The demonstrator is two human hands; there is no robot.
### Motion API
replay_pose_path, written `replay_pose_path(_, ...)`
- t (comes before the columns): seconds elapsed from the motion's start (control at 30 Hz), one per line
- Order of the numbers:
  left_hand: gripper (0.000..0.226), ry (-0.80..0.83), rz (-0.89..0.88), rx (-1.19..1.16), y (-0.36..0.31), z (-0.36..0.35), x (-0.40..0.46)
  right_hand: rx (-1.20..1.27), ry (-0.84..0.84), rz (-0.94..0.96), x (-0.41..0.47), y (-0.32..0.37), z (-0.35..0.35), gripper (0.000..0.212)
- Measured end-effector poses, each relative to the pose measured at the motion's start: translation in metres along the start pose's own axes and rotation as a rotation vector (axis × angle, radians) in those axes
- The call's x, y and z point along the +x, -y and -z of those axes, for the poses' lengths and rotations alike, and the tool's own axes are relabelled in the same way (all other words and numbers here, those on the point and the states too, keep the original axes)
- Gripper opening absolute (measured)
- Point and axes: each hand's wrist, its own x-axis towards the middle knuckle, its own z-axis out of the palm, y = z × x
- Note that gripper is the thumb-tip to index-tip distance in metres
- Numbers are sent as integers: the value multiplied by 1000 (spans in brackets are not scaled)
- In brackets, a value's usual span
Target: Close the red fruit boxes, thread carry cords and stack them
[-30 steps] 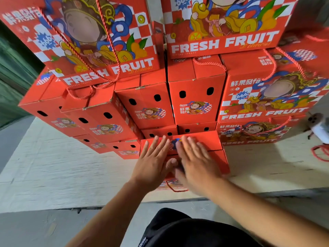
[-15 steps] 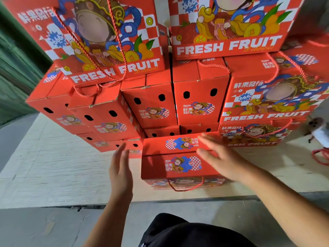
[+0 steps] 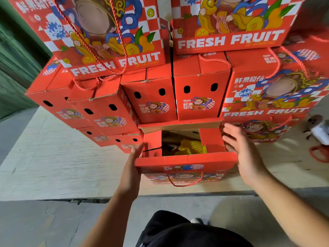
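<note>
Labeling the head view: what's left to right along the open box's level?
left hand → open red fruit box with yellow foam-netted fruit inside → right hand → loose red cord on the platform.

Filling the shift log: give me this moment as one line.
front box: top flaps open, yellow fruit netting visible | left hand: open, at left side | right hand: open, at right side | cord: threaded

1. Open box (image 3: 185,160) near the board (image 3: 53,166) edge; flaps up, yellow netting (image 3: 191,147) inside.
2. Left hand (image 3: 132,168) flat against its left side.
3. Right hand (image 3: 243,152) spread beside its right flap.
4. Stack (image 3: 151,97) behind.
</note>
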Motion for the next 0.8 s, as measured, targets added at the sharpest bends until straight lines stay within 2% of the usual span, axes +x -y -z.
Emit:
replay_pose_path(0.03,73,-31,-8,5,1,2,-4,-191,-30,232,-6,-6,1,52)
replay_pose_path(0.1,91,-20,-64,50,6,2,-12,-647,16,671,-15,-25,8,46)
replay_pose_path(0.13,89,-26,-131,141,10,2,-16,-822,48,809,-18,-34,9,45)
replay_pose_path(0.17,79,-52,-228,242,13,-1,-17,-918,63,861,-18,-40,9,47)
replay_pose_path(0.23,55,-130,-328,335,12,-8,-14,-1018,14,793,-13,-42,5,56)
replay_pose_path(0.27,52,-158,-370,397,10,-12,-11,-1080,4,715,-10,-40,1,63)
replay_pose_path(0.33,45,-204,-521,762,7,-14,-3,-1208,99,552,-6,-41,-3,84)
replay_pose_path(0.4,62,-165,-597,1163,8,-11,-1,-1326,232,480,-3,-45,-5,105)
replay_pose_path(0.47,96,-134,-607,1403,10,-5,-1,-1406,273,528,3,-46,-5,109)
replay_pose_path(0.53,112,-98,-650,1519,9,-1,2,-1449,286,591,10,-46,-4,104)
replay_pose_path(0.63,119,-31,-678,1602,2,1,10,-1488,357,567,15,-47,-6,101)
replay_pose_path(0.73,129,-2,-597,1639,-3,-2,15,-1496,416,466,20,-46,-9,105)
replay_pose_path(0.8,129,-5,-534,1643,-4,-4,14,-1480,411,482,20,-43,-9,102)
